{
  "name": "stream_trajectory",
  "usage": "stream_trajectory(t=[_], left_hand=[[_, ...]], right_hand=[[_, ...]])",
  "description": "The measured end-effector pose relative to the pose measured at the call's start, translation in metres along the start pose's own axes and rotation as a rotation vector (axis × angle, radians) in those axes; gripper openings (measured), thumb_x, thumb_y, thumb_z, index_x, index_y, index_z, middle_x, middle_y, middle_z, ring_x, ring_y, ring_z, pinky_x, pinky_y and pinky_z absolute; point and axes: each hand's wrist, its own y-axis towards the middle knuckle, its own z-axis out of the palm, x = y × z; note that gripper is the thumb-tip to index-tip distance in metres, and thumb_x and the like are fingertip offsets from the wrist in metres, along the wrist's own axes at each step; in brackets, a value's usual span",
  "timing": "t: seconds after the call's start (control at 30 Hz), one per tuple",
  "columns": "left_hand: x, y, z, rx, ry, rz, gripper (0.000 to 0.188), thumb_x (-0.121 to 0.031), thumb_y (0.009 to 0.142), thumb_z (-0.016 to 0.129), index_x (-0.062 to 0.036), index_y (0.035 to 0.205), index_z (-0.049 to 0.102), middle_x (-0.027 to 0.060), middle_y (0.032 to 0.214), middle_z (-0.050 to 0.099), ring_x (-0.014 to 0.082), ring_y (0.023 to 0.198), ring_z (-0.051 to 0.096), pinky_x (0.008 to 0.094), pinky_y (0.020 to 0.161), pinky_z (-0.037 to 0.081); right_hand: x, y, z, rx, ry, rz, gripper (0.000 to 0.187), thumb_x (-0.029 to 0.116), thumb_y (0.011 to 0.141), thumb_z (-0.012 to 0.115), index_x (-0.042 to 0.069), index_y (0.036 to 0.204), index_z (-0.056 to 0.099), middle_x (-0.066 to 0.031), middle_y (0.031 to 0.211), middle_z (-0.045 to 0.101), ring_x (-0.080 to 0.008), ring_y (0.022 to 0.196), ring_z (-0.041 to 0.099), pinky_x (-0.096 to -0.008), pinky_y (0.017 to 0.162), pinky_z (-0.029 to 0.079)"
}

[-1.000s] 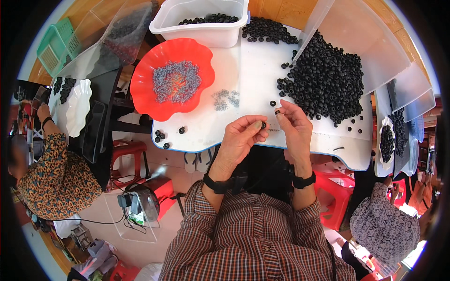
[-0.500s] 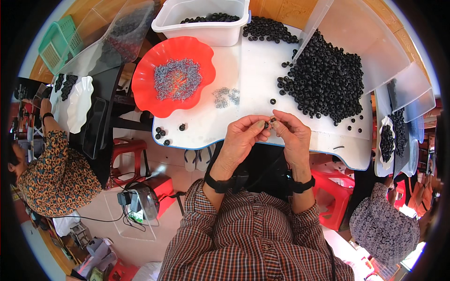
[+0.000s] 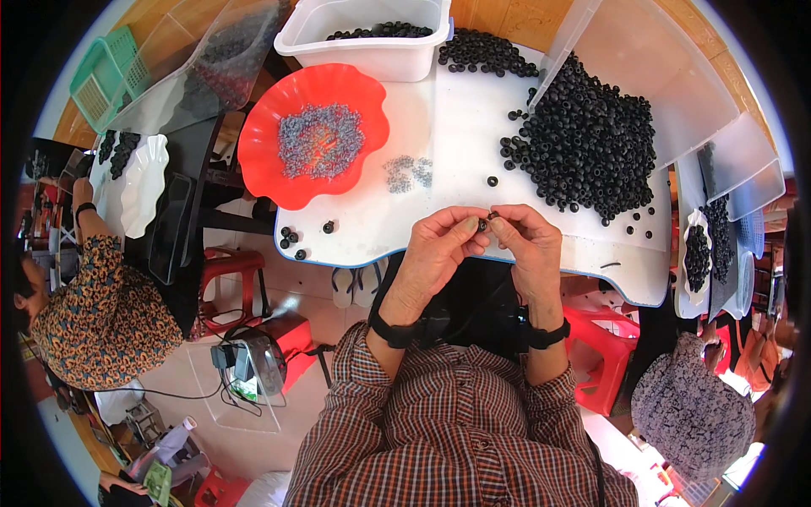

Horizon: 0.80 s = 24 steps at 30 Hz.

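Note:
Over the table's front edge, my left hand [image 3: 441, 252] and my right hand [image 3: 529, 252] meet fingertip to fingertip. My left thumb and fingers pinch a small round black piece [image 3: 482, 226]. Against its right side press my right thumb and forefinger, which are closed too; whether they hold a second tiny part is hidden. Beyond my hands lies a single black ring-shaped piece [image 3: 492, 181]. A large heap of similar black pieces [image 3: 587, 139] covers the table to the right. To the left, a red wavy-rimmed dish [image 3: 258, 127] holds many tiny clear-grey parts [image 3: 321, 139].
A white tub [image 3: 363, 63] with black pieces stands at the back, beside another black pile [image 3: 486, 55]. Several black pieces [image 3: 287, 237] lie at the left front corner. Loose grey parts [image 3: 409, 174] lie mid-table. Co-workers sit left [image 3: 110, 317] and right [image 3: 693, 406].
My right fingertips have shifted slightly around the black piece, while both hands stay in place. At lower left, another person's hand has appeared near something green.

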Motion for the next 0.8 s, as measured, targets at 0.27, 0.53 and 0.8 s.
stream_trajectory(t=[0.27,0.53,0.8], left_hand=[[-0.0014,-0.0006,0.0021,-0.004,-0.113,0.013,0.024,-0.01,0.097,0.056,0.004,0.116,0.061,0.0091,0.096,0.067,0.0148,0.081,0.064,0.0287,0.077,0.054],[-0.0008,-0.0014,0.0033,0.002,-0.11,0.036,0.024,-0.01,0.097,0.056,0.0029,0.116,0.062,0.0084,0.096,0.067,0.0143,0.08,0.063,0.0287,0.077,0.054],[-0.0009,-0.0028,0.0053,-0.005,-0.083,0.061,0.022,-0.009,0.096,0.058,0.0023,0.115,0.063,0.0085,0.097,0.067,0.0145,0.082,0.063,0.0292,0.078,0.054]], right_hand=[[0.0009,-0.0034,0.0041,0.034,-0.005,-0.114,0.014,-0.005,0.085,0.067,-0.001,0.098,0.068,-0.0036,0.096,0.062,-0.011,0.087,0.063,-0.0235,0.08,0.051],[0.0058,-0.0047,0.0085,0.035,-0.028,-0.174,0.014,-0.007,0.085,0.066,-0.001,0.097,0.069,-0.0035,0.096,0.059,-0.0118,0.086,0.063,-0.0236,0.079,0.051],[0.0055,-0.0052,0.0091,0.028,-0.06,-0.184,0.014,-0.007,0.084,0.066,-0.001,0.097,0.069,-0.0037,0.095,0.058,-0.0114,0.085,0.063,-0.0229,0.077,0.051]])
